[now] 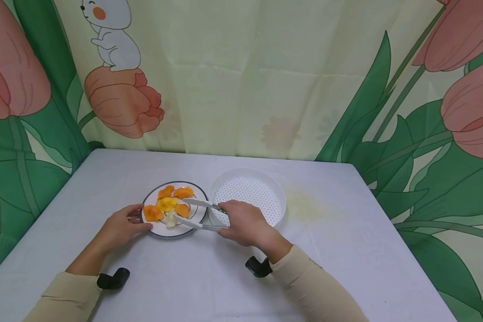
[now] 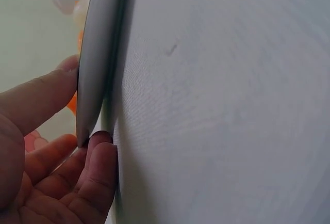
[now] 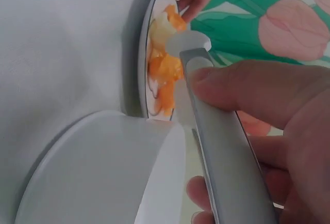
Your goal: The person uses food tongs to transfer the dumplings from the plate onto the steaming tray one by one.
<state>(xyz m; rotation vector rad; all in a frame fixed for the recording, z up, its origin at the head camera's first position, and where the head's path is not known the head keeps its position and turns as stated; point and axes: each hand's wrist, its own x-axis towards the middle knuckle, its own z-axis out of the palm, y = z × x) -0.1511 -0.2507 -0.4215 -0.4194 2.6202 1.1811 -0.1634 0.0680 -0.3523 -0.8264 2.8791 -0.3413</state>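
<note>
A white plate with a dark rim (image 1: pixel 152 198) carries several orange pieces (image 1: pixel 153 213), a yellow piece (image 1: pixel 167 204) and a pale cream piece (image 1: pixel 170 219). My left hand (image 1: pixel 122 227) holds the plate at its left edge. In the left wrist view its thumb lies on the rim, with fingers at the underside (image 2: pixel 100 53). From the right, my right hand (image 1: pixel 243 223) grips a pair of tongs (image 1: pixel 203 226), arms spread apart over the plate. The lower tip is right at the pale piece; the upper one reaches over the plate past an orange piece.
Just right of the plate stands a round white colander (image 1: pixel 247 192) with a perforated base, partly behind my right hand. Both rest on a white-covered table (image 1: pixel 177 281). A faint yellowish stain (image 1: pixel 307 205) marks the cloth beyond the colander. A tulip-patterned curtain (image 1: pixel 233 80) hangs behind.
</note>
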